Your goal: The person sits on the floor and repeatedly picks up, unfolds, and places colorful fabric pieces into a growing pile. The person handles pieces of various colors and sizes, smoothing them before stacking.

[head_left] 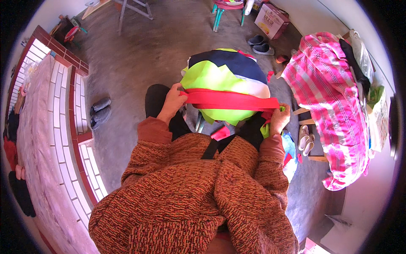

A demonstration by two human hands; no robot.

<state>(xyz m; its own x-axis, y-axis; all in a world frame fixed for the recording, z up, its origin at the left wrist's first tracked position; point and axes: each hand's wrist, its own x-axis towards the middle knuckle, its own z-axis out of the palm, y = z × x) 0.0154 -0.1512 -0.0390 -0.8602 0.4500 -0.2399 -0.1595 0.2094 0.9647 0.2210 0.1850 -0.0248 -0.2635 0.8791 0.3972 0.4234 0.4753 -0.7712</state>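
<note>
A long red fabric strip is stretched sideways in front of me, over a heap of cloth pieces. My left hand pinches its left end. At the other end my right hand grips the strip, with a bit of lime-green cloth by its fingers. Beneath and beyond the strip lie lime-green cloth, navy cloth and a pale piece, piled on a low support that is mostly hidden. A red scrap hangs close to my lap.
Pink plaid cloth covers furniture at right, with pale shoes beside it. Dark slippers and a cardboard box stand at the far right. Grey shoes sit near the white-tiled platform. A green-legged stool is at the back.
</note>
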